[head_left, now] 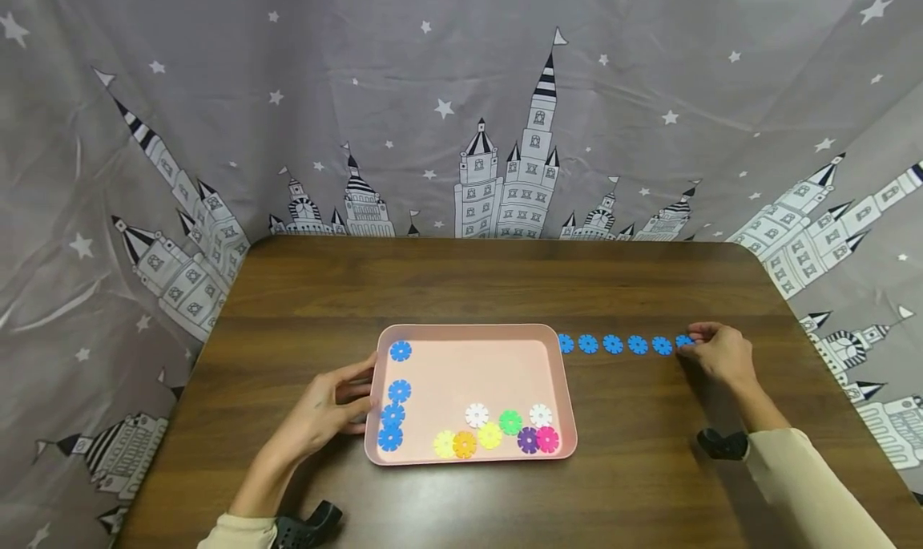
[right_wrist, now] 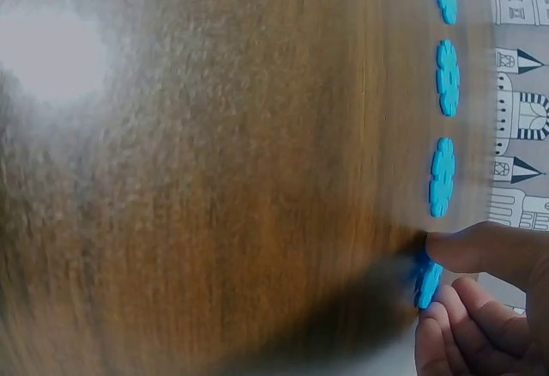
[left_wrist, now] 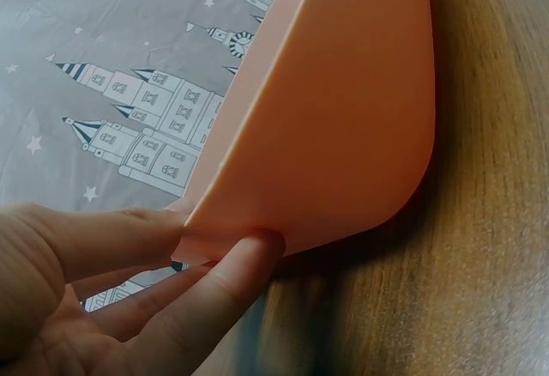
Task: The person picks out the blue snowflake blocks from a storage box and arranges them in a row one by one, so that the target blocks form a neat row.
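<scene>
My left hand (head_left: 324,411) grips the left side of a pink tray (head_left: 469,373), thumb against the outer wall in the left wrist view. Several blue notched plastic discs (head_left: 392,414) lie along the tray's left side. Near its front edge are yellow, orange, white, green, purple and pink discs (head_left: 510,422) of the same shape. To the right of the tray, several blue discs (head_left: 613,344) form a straight row on the table. At the row's right end my right hand (head_left: 724,358) pinches another blue disc (right_wrist: 427,282) between thumb and fingers, its lower edge close over the wood.
The brown wooden table (head_left: 613,485) has rounded back corners. Behind it and along both sides hangs a grey curtain (head_left: 404,76) printed with castles and stars. The tray's right wall stands right by the leftmost disc of the row.
</scene>
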{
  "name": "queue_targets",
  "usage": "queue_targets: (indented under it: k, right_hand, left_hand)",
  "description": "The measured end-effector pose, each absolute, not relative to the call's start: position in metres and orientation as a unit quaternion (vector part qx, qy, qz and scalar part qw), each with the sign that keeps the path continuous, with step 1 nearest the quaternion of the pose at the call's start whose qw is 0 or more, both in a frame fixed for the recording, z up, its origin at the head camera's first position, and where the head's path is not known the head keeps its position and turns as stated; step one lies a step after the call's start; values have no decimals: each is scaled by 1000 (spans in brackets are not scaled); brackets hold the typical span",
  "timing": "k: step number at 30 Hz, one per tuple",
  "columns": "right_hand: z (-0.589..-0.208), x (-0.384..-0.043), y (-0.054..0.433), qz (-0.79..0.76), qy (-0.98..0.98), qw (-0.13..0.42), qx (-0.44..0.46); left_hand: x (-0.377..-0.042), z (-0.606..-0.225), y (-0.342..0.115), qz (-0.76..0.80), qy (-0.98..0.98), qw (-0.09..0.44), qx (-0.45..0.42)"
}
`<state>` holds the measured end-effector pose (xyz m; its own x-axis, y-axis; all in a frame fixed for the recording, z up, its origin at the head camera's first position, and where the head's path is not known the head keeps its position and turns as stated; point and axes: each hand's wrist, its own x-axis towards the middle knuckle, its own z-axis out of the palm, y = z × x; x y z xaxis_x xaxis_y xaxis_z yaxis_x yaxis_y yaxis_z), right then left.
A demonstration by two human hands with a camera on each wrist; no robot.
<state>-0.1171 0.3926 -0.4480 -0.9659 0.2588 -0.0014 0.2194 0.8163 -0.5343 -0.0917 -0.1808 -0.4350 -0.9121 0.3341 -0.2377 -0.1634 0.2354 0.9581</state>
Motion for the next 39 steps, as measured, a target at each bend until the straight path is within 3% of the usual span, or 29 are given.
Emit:
queue_targets:
  k: [12, 22, 29, 39]
  right_hand:
    - [-449, -121, 383, 279, -953, 17, -118]
    - [-429, -105, 373, 261, -957, 48, -116]
    - [-407, -113, 325, 300, -951, 48, -60]
    - [-396, -133, 245, 388, -921, -35, -6]
  left_hand:
    - [-87, -435, -187, 614, 762, 200, 47]
    - [-96, -436, -180, 608, 763, 211, 60]
    - [-98, -436, -180, 606, 765, 210, 53]
    - [-91, -434, -187, 629, 746, 210, 57]
